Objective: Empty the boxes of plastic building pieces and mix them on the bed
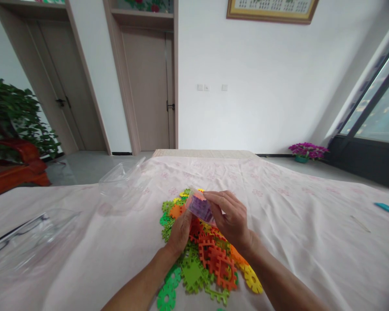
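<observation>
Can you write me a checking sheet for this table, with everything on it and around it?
Surface: pink flowered tablecloth, wrinkled.
Job's things: small clear box with purple pieces inside; pile of toy pieces, orange, green and yellow, under the hands.
Clutter: clear tub behind the pile to the left; clear tray nearer the left edge; teal thing at the right edge, too little shown to tell what it is.
Grips: left hand and right hand both hold the small clear box above the pile.
Cables: nothing seen.
Surroundings: doors, leafy plant, purple flowers, window, framed picture.
</observation>
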`<action>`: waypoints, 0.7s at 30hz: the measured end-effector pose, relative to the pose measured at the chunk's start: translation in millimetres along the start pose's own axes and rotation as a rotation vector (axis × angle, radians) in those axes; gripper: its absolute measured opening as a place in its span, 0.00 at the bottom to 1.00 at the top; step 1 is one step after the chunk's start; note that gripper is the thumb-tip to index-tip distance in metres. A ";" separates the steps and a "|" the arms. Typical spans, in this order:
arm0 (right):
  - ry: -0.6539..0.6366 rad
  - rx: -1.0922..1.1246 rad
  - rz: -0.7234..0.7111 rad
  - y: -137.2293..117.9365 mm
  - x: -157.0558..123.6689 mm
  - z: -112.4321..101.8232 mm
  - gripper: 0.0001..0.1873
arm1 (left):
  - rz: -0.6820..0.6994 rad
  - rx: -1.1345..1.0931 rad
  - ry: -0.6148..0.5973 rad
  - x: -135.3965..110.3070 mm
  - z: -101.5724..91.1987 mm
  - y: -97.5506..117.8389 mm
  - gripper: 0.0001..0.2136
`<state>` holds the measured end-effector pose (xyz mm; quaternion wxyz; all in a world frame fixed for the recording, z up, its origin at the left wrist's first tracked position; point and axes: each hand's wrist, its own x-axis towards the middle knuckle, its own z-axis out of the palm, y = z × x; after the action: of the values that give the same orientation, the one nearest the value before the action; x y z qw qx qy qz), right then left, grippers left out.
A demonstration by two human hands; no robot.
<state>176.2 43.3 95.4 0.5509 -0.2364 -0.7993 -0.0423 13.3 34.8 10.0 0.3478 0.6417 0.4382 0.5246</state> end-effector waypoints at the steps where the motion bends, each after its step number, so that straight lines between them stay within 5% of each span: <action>1: 0.004 0.019 0.004 0.1 -0.6 0.4 0.16 | 0.006 0.001 -0.005 -0.1 -0.2 0.9 0.24; 21: 0.001 0.164 -0.050 1.3 -9.2 2.1 0.17 | -0.009 -0.035 0.005 -0.5 -4.3 1.1 0.24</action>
<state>177.6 42.1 86.0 0.5678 -0.1702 -0.8053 0.0094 9.4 33.9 11.6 0.3603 0.6323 0.4328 0.5320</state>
